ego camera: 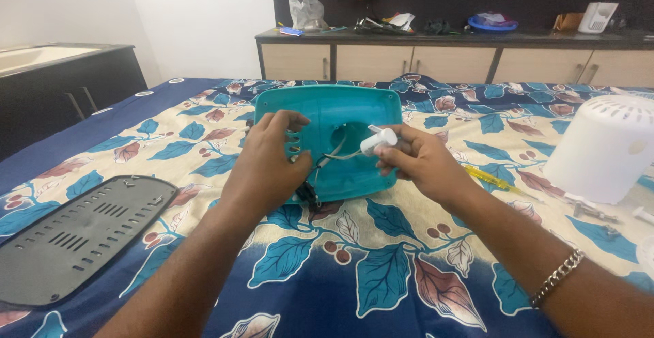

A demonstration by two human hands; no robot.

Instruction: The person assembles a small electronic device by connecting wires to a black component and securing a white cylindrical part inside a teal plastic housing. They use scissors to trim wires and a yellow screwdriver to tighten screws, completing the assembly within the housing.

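Note:
A teal plastic housing [354, 106] lies open side up on the leaf-patterned cloth, with a round hollow in its middle and wires running out of it. My left hand [269, 164] rests on the housing's left edge, fingers curled over the vent slots. My right hand [419, 161] pinches a small white cylindrical part [379, 140] that is joined to the wires [334, 155]. That part hangs just above the housing's right half. A metal chain bracelet [557, 277] sits on my right wrist.
A dark grey slotted cover plate [75, 236] lies at the left. A white perforated plastic casing [603, 148] stands at the right, with a yellow-handled screwdriver [492, 180] and small loose parts [594, 212] near it. Cabinets with clutter [409, 23] line the back wall.

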